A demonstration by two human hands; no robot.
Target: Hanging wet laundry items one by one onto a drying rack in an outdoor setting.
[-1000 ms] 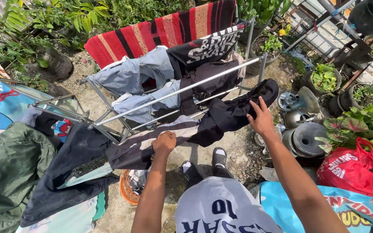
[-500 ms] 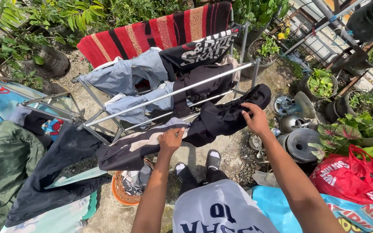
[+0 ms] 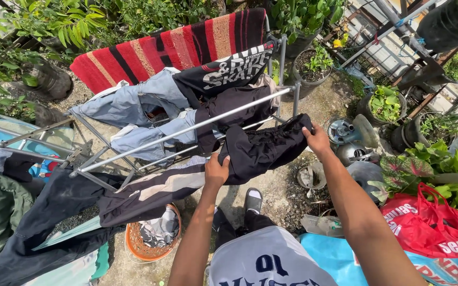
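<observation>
Head view: left hand [image 3: 216, 172] fingers closed on the near edge of the black garment [image 3: 261, 148], right hand [image 3: 318, 140] pinching its far end; garment draped over the front rail of the metal drying rack [image 3: 186, 128]. Orange basket [image 3: 133, 246] of clothes sits on the ground below-left; red striped towel [image 3: 170, 47] hangs on the rack's back rail.

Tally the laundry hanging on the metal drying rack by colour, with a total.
Black: 3, the black garment that the left hand and right hand hold, the printed black shirt, the dark garment under it
Light blue: 2, both jeans
Red striped: 1, the blanket
Total: 6
</observation>
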